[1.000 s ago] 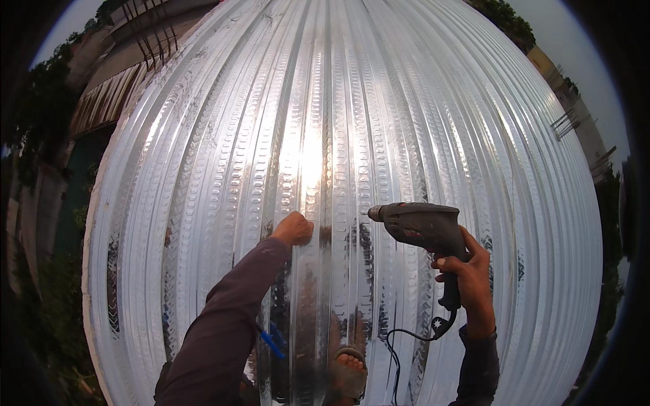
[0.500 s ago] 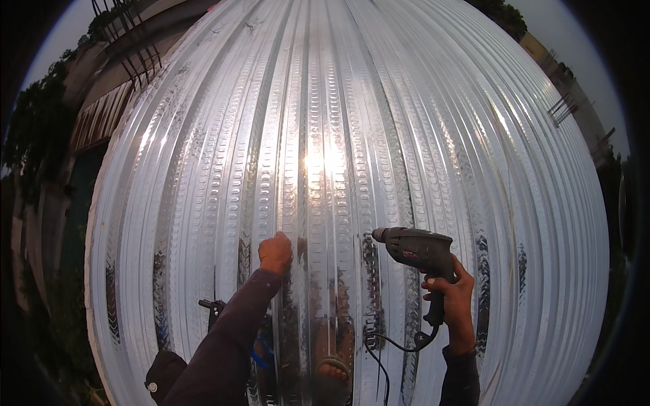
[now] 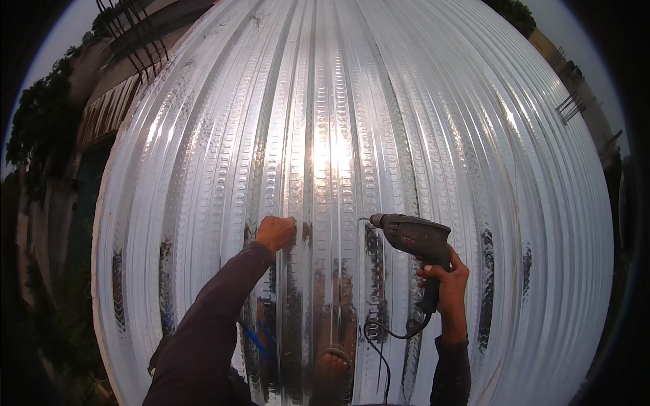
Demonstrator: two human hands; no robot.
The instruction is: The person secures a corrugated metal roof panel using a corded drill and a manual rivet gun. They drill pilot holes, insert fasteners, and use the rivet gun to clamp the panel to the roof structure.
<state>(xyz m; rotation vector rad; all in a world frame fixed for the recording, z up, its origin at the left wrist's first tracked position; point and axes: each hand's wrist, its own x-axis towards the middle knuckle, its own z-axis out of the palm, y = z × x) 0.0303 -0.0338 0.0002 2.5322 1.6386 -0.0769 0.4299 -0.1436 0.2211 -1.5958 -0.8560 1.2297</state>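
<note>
My right hand (image 3: pixel 451 283) is wrapped round the grip of a dark corded power drill (image 3: pixel 414 235). The drill lies on its side in the air, its chuck pointing left, with a thin bit (image 3: pixel 364 218) at the tip. From the grip a black cable (image 3: pixel 382 329) loops down towards the lower edge. Left of the drill, my left hand (image 3: pixel 276 233) is closed, knuckles up, at a rib of the ribbed metal sheet (image 3: pixel 433 169). Whatever its fingers pinch, if anything, is hidden. A gap separates the bit from my left hand.
Shiny raised ribs run away from me, with strong sun glare in the middle. A blue item (image 3: pixel 256 342) lies by my left forearm, and a sandalled foot (image 3: pixel 333 362) shows low in the centre. Beyond the left edge stand upright rods (image 3: pixel 132 40) and trees (image 3: pixel 44 115).
My left hand has shifted a little up and to the right. The drill has risen slightly, and its thin bit now shows. The whole view has tilted a little.
</note>
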